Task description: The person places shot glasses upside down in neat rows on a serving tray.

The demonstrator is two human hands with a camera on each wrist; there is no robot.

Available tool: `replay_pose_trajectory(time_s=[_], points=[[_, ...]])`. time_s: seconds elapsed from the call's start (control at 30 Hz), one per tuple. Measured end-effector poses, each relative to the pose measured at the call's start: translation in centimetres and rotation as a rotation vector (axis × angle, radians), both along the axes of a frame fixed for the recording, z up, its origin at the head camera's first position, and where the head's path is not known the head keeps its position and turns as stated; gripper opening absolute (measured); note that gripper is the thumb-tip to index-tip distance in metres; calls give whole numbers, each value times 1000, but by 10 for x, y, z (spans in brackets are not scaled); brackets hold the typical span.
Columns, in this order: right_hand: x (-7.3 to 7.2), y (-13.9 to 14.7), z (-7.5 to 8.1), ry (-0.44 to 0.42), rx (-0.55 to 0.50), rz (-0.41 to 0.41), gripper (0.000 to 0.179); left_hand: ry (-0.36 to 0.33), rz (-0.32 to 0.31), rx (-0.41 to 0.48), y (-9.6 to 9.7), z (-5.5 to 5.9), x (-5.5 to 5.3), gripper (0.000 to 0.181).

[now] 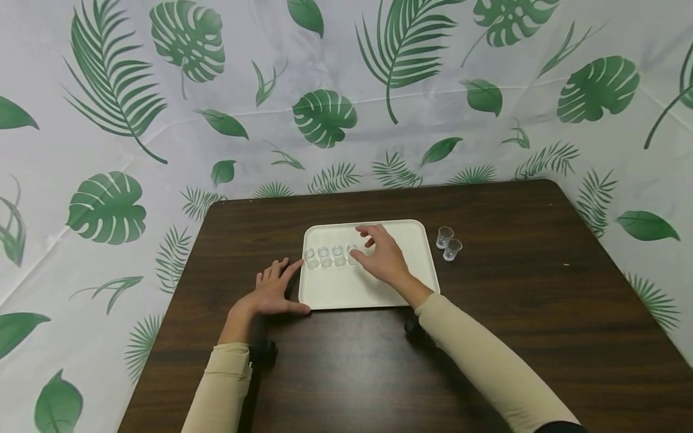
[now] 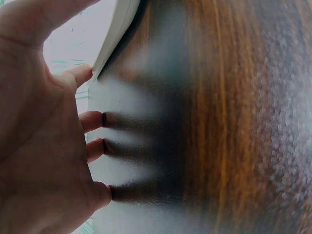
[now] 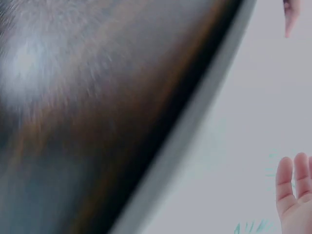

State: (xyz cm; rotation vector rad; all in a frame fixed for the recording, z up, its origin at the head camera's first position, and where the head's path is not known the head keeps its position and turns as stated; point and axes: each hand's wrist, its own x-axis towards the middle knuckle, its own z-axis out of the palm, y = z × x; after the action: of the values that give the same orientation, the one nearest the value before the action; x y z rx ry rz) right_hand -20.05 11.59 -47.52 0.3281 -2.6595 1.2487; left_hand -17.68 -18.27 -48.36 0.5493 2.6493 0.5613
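On the cream tray (image 1: 379,294) stands a row of several small clear shot glasses (image 1: 325,257), running from its left side toward the middle. My right hand (image 1: 383,255) hovers over the row's right end, thumb and fingers spread apart around the last shot glass (image 1: 352,248), which it partly hides. In the right wrist view the fingers of my right hand (image 3: 296,204) look loosely extended, and no glass shows there. My left hand (image 1: 273,293) is spread at the tray's left edge, with index finger and thumb against the rim and the other fingertips (image 2: 100,194) resting on the table.
Two more shot glasses (image 1: 449,243) stand close together on the dark wooden table (image 1: 509,288), to the right of the tray. Behind the table hangs a white cloth (image 1: 260,132) printed with green leaves.
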Motion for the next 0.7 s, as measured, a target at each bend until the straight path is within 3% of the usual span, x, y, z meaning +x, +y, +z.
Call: replay_pose_trajectory(time_s=[0.2,0.37,0.53,0.63,0.7], points=[[1,29,20,111,-143,7,42,-5,2,6,0,0,1,114],[4,66,39,209,-230,-62,33,-5,2,18,1,0,1,113],[6,113,49,259,-333,-212,26,-12,5,19,1,0,1,113],[7,145,47,232,-358,-347,26,-14,11,15,2,0,1,113],[9,166,42,170,-334,-431,29,-13,10,12,2,1,1,113]])
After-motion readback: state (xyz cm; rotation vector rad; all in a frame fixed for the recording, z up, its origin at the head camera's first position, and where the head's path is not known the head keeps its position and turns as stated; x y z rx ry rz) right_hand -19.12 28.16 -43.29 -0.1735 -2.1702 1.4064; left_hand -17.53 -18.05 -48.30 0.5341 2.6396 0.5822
